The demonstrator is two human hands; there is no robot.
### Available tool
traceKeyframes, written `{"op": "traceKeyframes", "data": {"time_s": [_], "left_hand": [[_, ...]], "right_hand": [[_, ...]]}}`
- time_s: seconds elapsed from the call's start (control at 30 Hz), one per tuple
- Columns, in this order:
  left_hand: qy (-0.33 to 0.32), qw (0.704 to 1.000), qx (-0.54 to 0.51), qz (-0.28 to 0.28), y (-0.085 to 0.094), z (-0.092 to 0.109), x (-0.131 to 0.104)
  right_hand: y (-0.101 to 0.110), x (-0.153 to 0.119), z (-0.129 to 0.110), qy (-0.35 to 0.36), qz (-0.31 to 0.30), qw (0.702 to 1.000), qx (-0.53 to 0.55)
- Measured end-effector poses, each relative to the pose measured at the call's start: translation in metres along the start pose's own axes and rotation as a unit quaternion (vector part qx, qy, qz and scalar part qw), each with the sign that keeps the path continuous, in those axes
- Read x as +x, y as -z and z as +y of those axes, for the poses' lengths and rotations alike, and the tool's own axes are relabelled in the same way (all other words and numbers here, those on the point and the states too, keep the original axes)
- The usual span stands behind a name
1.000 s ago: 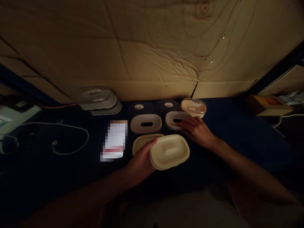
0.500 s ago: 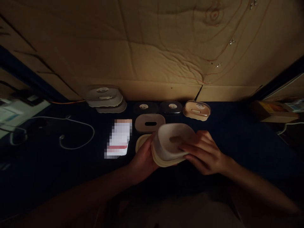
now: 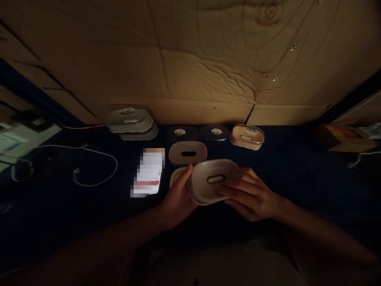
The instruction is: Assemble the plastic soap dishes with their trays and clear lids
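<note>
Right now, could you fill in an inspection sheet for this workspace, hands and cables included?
Surface: dark blue surface, dimly lit.
Job's things: pale slotted dish, cream showing through its slot; second slotted dish beyond; cream dish, partly hidden.
Clutter: bright pixelated rectangle; box, right.
Hands: left hand and right hand hold the pale slotted dish.
Cables: white cable, curled, left.
Surroundings: creased brown panel behind.

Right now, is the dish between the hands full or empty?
Looks empty: the pale dish shows a bare floor around its slot; only the right hand reaches in, hiding one side.
</note>
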State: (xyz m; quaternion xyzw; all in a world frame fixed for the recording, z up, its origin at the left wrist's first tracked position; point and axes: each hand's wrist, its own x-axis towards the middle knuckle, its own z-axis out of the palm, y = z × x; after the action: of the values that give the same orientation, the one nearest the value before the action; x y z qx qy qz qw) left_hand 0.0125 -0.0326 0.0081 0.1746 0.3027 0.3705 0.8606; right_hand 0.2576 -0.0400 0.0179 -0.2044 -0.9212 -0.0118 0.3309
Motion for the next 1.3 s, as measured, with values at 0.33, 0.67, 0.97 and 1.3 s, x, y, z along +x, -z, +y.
{"op": "traceKeyframes", "data": {"time_s": [0.33,0.67,0.97,1.3], "left_hand": [[-0.039,0.998,0.017,-0.036,0.010,-0.005,0.002],[-0.076,0.995,0.038,-0.043,0.011,-0.007,0.000],[-0.063,0.984,0.154,-0.063,0.016,-0.014,-0.004],[-0.131,0.967,0.209,-0.058,0.017,-0.015,-0.008]], "right_hand": [[0.003,0.002,0.000,-0.006,-0.002,1.000,-0.004],[0.005,0.002,-0.001,0.001,-0.035,0.999,-0.021],[-0.002,-0.004,0.011,-0.328,0.055,0.925,0.183],[-0.002,0.000,0.014,-0.296,0.011,0.940,0.172]]}}
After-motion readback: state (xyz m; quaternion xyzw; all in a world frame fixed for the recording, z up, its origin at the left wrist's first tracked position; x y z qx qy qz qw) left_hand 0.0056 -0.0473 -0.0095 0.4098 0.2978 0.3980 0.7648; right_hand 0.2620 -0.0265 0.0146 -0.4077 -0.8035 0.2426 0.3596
